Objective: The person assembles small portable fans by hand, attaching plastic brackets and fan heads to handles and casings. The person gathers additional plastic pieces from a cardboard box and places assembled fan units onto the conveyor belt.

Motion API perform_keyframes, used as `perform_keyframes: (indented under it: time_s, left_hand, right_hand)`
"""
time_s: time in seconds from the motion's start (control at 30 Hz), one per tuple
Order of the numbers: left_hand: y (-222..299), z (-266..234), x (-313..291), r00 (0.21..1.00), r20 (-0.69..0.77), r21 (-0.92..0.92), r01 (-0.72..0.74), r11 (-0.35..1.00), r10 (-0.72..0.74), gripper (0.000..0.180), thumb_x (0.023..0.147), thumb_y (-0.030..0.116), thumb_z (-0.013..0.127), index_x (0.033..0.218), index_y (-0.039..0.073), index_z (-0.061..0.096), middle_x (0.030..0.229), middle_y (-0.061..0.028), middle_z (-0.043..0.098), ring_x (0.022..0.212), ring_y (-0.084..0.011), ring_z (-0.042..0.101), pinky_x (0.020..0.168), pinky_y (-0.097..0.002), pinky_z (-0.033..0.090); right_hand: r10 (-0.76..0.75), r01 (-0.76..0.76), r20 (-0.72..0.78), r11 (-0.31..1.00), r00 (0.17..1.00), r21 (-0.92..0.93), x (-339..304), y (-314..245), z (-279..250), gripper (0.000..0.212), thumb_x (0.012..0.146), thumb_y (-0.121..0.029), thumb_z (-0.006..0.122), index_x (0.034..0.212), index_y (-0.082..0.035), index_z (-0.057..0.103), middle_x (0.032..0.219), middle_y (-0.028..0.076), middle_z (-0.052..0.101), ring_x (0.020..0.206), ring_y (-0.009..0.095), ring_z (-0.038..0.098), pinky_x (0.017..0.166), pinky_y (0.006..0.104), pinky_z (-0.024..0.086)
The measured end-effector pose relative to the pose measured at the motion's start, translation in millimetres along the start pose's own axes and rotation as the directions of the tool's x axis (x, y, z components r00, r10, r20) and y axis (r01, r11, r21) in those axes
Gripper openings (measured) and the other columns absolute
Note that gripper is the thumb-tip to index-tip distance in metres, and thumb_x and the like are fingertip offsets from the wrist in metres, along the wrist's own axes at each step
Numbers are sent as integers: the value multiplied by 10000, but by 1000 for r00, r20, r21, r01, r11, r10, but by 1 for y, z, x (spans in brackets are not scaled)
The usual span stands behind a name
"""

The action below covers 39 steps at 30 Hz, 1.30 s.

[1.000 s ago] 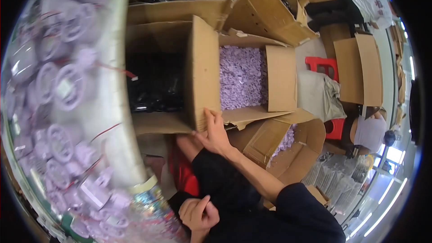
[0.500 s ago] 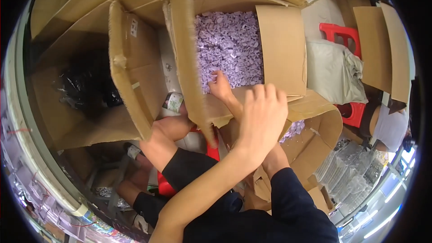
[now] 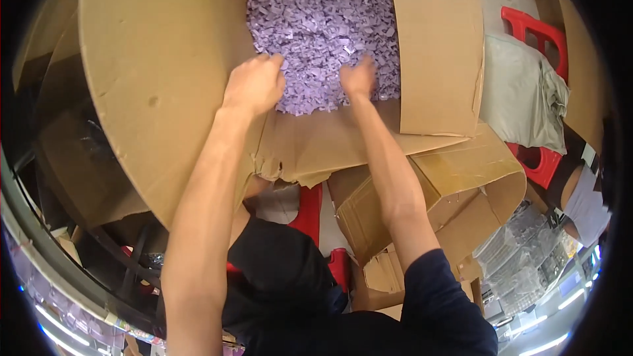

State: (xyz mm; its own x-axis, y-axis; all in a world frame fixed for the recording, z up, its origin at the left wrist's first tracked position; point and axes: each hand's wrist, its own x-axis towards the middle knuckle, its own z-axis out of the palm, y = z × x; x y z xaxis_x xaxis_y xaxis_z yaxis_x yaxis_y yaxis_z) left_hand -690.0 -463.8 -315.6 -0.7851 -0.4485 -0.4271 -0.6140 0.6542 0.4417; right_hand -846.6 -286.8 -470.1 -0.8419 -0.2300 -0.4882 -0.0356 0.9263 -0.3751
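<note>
A large cardboard box (image 3: 316,142) holds a heap of small light-purple pieces (image 3: 323,26). Over the heap's near left edge is my left hand (image 3: 256,82), its fingers curled closed; whatever they hold, if anything, is hidden. My right hand (image 3: 359,78) dips to the pieces at the near right, its fingers smeared by motion, and I cannot make out whether it holds any. The left flap (image 3: 151,79) of the box spreads out beside my left forearm. A folded-over flap (image 3: 438,53) stands to the right of the heap.
A smaller open cardboard box (image 3: 488,204) sits below my right forearm's outer side. A grey-white sack (image 3: 521,92) rests on a red stool (image 3: 537,33) at the right. Clear plastic-wrapped stacks (image 3: 514,257) lie at the lower right. Another red stool (image 3: 308,214) shows between my arms.
My left hand has moved from over the smaller box to the left side of the heap. My right hand has shifted right over the pieces. The left flap now lies farther outward; the view has shifted.
</note>
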Motion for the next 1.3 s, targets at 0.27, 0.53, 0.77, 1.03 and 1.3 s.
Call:
perform_keyframes:
  time_s: [0.27, 0.53, 0.77, 1.03, 1.3]
  left_hand:
    - [-18, 75, 101, 911, 25, -155, 410, 899, -411, 531, 846, 237, 654, 1329, 45, 545, 1295, -258, 610, 1195, -394, 611, 1006, -490, 488]
    - [-69, 108, 199, 723, 41, -637, 551, 540, -689, 983, 685, 326, 772, 1530, 120, 312, 1510, -236, 372, 1401, -394, 369, 1165, -452, 321]
    - [-107, 128, 225, 774, 27, -634, 503, 588, -633, 1277, 599, 450, 889, 1589, 243, 109, 1577, -317, 135, 1476, -481, 136, 1209, -526, 212]
    - [-76, 125, 199, 809, 126, -604, 521, 603, -574, 1247, 537, 358, 939, 1544, 240, 214, 1514, -303, 211, 1422, -451, 281, 1180, -477, 312]
    - [-57, 142, 189, 795, 242, -519, 591, 618, -557, 1284, 580, 475, 915, 1583, 202, 161, 1520, -320, 225, 1414, -458, 316, 1144, -480, 363]
  right_hand:
    - [32, 7, -94, 923, 995, 384, 82, 35, -10, 781, 791, -183, 719, 1468, -10, 372, 1393, 273, 504, 1306, 402, 494, 1101, 451, 392]
    - [-73, 38, 113, 958, 991, 283, 98, -14, 55, 1067, 729, -251, 802, 1578, -155, 164, 1495, 338, 307, 1380, 463, 374, 1151, 461, 319]
    - [-182, 62, 369, 947, 911, 316, 109, -31, 61, 1038, 679, -364, 806, 1545, -145, 277, 1433, 320, 344, 1315, 469, 437, 1119, 439, 378]
    - [-2, -39, 245, 986, 970, 164, 86, -47, 64, 1002, 722, -367, 753, 1562, -110, 269, 1526, 392, 238, 1377, 508, 393, 1140, 462, 361]
    - [-44, -190, 381, 811, 923, 554, 87, -35, 72, 1124, 682, -387, 810, 1593, -87, 224, 1531, 304, 362, 1403, 397, 410, 1140, 433, 369]
